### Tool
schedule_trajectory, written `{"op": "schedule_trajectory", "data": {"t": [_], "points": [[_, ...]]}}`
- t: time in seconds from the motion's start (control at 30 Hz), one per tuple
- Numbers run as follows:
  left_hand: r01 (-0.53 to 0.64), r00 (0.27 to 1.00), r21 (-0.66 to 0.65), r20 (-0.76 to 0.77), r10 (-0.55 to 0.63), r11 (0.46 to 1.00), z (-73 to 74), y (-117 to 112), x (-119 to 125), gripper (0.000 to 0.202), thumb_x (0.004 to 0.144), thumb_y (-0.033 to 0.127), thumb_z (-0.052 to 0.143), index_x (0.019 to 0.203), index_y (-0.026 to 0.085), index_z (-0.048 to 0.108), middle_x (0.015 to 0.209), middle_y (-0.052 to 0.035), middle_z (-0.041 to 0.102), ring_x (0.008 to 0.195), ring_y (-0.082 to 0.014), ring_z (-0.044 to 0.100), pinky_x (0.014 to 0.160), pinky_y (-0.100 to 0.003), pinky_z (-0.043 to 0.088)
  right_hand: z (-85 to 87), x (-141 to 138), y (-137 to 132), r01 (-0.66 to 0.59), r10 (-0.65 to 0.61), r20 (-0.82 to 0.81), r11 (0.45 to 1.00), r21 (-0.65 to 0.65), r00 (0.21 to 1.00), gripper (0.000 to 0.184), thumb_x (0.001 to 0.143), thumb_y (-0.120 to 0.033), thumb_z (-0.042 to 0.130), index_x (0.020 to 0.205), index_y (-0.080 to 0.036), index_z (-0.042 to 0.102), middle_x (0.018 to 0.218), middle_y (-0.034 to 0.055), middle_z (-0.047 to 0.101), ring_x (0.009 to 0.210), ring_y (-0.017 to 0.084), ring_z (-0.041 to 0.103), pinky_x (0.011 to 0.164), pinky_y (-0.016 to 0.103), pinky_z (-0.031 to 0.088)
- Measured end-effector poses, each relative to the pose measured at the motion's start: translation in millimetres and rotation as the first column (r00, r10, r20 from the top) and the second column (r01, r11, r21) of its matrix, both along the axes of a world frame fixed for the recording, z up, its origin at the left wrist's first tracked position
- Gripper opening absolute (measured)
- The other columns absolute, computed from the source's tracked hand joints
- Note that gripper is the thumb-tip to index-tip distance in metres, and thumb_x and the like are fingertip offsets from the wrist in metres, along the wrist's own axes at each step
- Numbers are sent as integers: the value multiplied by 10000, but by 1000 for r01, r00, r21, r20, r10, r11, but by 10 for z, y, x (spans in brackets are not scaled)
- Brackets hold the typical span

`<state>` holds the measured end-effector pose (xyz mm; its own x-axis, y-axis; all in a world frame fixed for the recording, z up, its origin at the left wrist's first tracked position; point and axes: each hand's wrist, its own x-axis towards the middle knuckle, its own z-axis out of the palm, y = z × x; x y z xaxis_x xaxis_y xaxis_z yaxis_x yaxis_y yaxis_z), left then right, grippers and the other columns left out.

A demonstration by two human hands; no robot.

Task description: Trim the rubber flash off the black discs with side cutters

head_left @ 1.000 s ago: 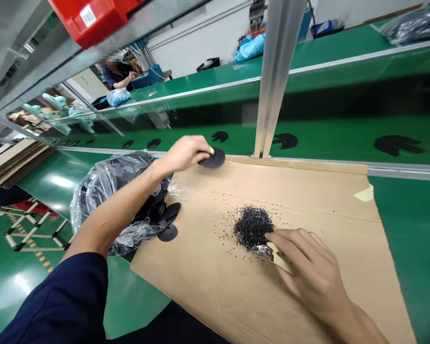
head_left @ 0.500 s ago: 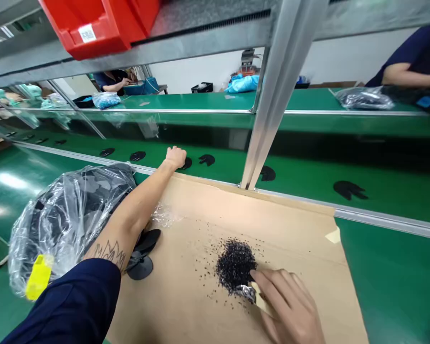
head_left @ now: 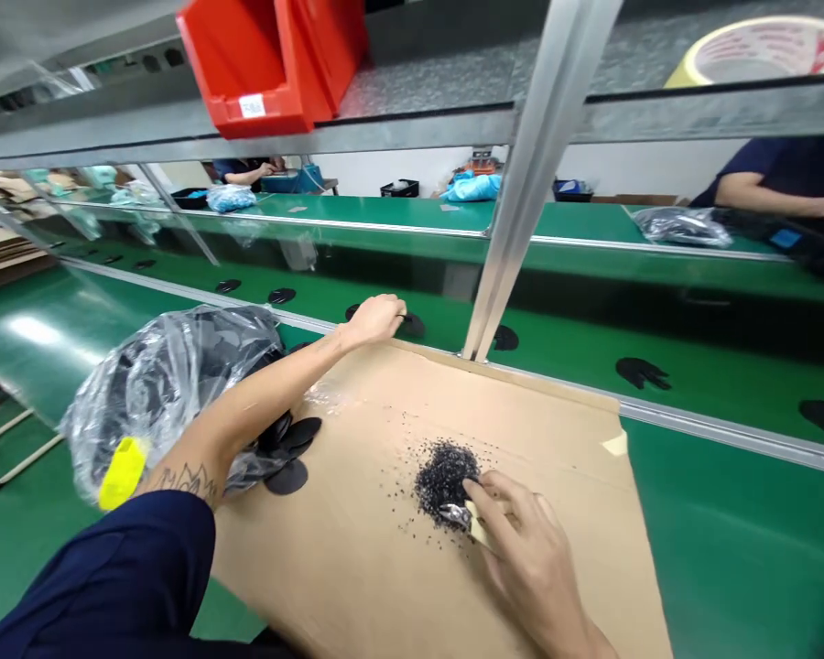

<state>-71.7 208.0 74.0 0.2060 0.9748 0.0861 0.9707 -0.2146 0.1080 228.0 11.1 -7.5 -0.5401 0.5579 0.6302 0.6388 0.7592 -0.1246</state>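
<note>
My left hand [head_left: 379,318] reaches over the far edge of the cardboard, fingers curled at a flat black disc-shaped piece [head_left: 413,325] on the green belt; the fingertips are partly hidden. My right hand [head_left: 522,540] grips a pair of nippers [head_left: 455,515] with pale yellow handles. Their metal jaws rest at the near edge of a heap of small black bits [head_left: 445,474]. On the cardboard sheet [head_left: 556,430], several black discs [head_left: 288,477] lie beneath my left forearm, beside a clear plastic bag [head_left: 171,366] filled with dark pieces.
More notched black pieces [head_left: 642,372] are spread along the green belt [head_left: 577,334]. A metal post [head_left: 512,220] rises just right of my left hand. Overhead, a shelf holds a red bin [head_left: 261,73] and a tape roll [head_left: 762,50]. Two people work across the line.
My left hand has shifted right along the belt to another black piece. My right hand keeps the nippers by the heap. The view has turned, bringing the tape roll in.
</note>
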Motion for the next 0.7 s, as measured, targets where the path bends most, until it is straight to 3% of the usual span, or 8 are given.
{"op": "schedule_trajectory", "data": {"t": [0.13, 0.23, 0.33, 0.43, 0.5, 0.57, 0.63, 0.7], "points": [[247, 967, -65, 78, -242, 967, 235, -723, 224, 145, 921, 198, 571, 951, 190, 713, 953, -17, 723, 886, -169, 668, 804, -261, 496, -2, -44, 5, 14, -11, -43, 997, 82, 999, 404, 946, -81, 537, 1321, -212, 614, 1205, 164, 640, 805, 192, 658, 684, 331, 506], [642, 758, -120, 251, -602, 758, 252, -1189, 505, 121, 930, 199, 575, 844, 188, 659, 810, -16, 689, 772, -162, 630, 720, -267, 483, 10, -68, 12, -31, 39, -85, 995, 94, 996, 445, 909, -37, 555, 1302, -237, 626, 1162, 140, 669, 814, 205, 674, 692, 333, 491], [753, 656, -187, 287, -698, 631, 254, -1444, 633, 174, 964, 183, 566, 792, 204, 588, 848, -33, 688, 802, -168, 634, 756, -271, 496, 69, -92, -9, -158, 157, -173, 987, 10, 972, 417, 894, -5, 528, 1211, -247, 648, 997, 89, 711, 815, 211, 685, 697, 330, 490], [671, 741, -232, 180, -647, 704, 290, -1514, 459, 207, 1025, 332, 537, 888, 191, 603, 907, -60, 702, 839, -190, 664, 733, -286, 499, 133, -125, -38, -196, 120, -355, 963, -187, 927, 255, 925, -90, 577, 1111, -250, 647, 905, 63, 698, 774, 201, 676, 670, 312, 514], [519, 836, -241, -58, -546, 820, 290, -1531, 214, 267, 1016, 396, 556, 912, 160, 623, 933, -99, 709, 862, -228, 683, 708, -308, 490, 151, -142, -48, -152, -6, -462, 940, -305, 887, 135, 943, -190, 626, 1062, -250, 646, 888, 49, 695, 731, 190, 663, 649, 302, 528], [282, 866, -280, -337, -369, 918, 237, -1580, -52, 197, 976, 317, 622, 939, 126, 649, 966, -141, 720, 894, -265, 706, 698, -312, 485, 150, -146, -50, -104, -128, -526, 915, -389, 840, 94, 953, -282, 647, 1037, -242, 655, 868, 38, 704, 696, 183, 659, 617, 295, 535], [53, 834, -335, -503, -226, 941, 134, -1673, -277, 191, 931, 293, 682, 941, 103, 669, 953, -165, 732, 899, -292, 724, 673, -303, 482, 141, -140, -51, -84, -213, -559, 885, -458, 801, 147, 955, -346, 650, 1034, -224, 673, 866, 40, 722, 709, 191, 680, 613, 296, 554], [-18, 820, -355, -540, -190, 935, 17, -1788, -433, 228, 872, 301, 749, 938, 94, 681, 946, -171, 740, 879, -304, 733, 653, -295, 485, 130, -134, -57, -91, -264, -568, 850, -520, 780, 196, 948, -382, 659, 1040, -212, 691, 888, 47, 740, 759, 210, 708, 648, 310, 581]]}}
